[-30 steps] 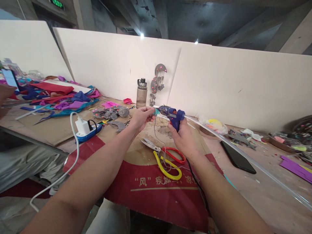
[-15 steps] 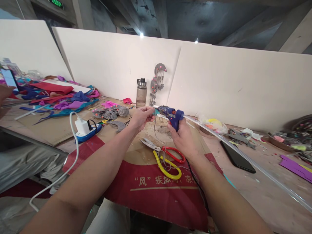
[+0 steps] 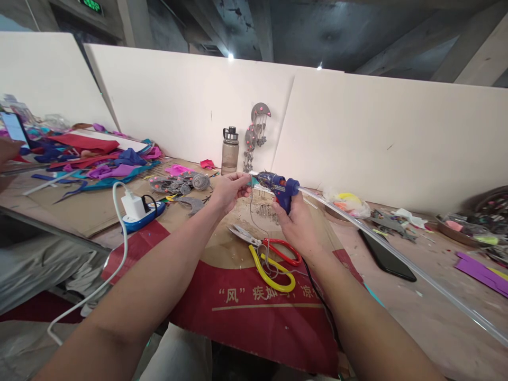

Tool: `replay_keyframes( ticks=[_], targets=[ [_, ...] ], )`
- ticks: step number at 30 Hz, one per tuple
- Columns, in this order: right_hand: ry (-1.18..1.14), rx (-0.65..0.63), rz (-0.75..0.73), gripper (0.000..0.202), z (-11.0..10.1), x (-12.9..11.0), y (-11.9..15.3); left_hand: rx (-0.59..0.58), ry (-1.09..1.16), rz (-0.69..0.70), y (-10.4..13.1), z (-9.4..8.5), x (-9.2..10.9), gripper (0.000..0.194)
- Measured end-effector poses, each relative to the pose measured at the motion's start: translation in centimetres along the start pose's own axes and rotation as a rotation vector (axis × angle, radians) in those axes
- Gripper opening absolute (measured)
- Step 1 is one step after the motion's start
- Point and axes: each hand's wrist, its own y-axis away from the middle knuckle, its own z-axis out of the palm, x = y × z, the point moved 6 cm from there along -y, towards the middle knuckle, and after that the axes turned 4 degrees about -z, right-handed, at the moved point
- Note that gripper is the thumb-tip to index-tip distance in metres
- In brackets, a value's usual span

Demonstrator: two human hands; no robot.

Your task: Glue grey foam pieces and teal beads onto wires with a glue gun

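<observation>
My right hand (image 3: 296,219) is wrapped round the handle of a blue glue gun (image 3: 280,188). A long clear glue stick (image 3: 381,246) runs out of its back end toward the lower right. The gun's nozzle points left, right by the fingertips of my left hand (image 3: 232,191). Those fingers are pinched on a grey yarn (image 3: 251,209), which hangs down and loops over the scissors. A small teal patch shows at the nozzle; I cannot tell what it belongs to. Below lie the scissors (image 3: 283,286), with one red and one yellow handle, blades pointing up-left.
A water bottle (image 3: 230,153) stands by the white board, beside a grey moon-shaped hanging ornament (image 3: 261,111). Left are a power strip (image 3: 138,219), a yarn ball (image 3: 200,181) and fabric scraps (image 3: 119,164). A black phone (image 3: 387,256) lies right. Another person's hand shows far left.
</observation>
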Motion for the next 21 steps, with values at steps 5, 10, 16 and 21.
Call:
replay_keyframes(
  ticks=[5, 10, 16, 21],
  targets=[
    [-0.031, 0.001, 0.012, 0.035, 0.0, 0.1, 0.0, 0.039, -0.005, -0.009, 0.0, -0.2, 0.2, 0.026],
    [-0.232, 0.035, 0.079, 0.032, 0.4, 0.9, 0.0, 0.066, -0.034, 0.010, 0.0, -0.5, 0.4, 0.022],
    [-0.623, -0.006, 0.342, 0.021, 2.2, 4.7, -0.6, 0.093, -0.186, 0.069, 0.3, -0.5, 0.5, 0.018],
    [-0.157, -0.160, 0.514, 0.013, 2.4, 9.1, -0.6, 0.116, -0.395, 0.204, 0.5, -0.2, 0.9, 0.014]
  ],
)
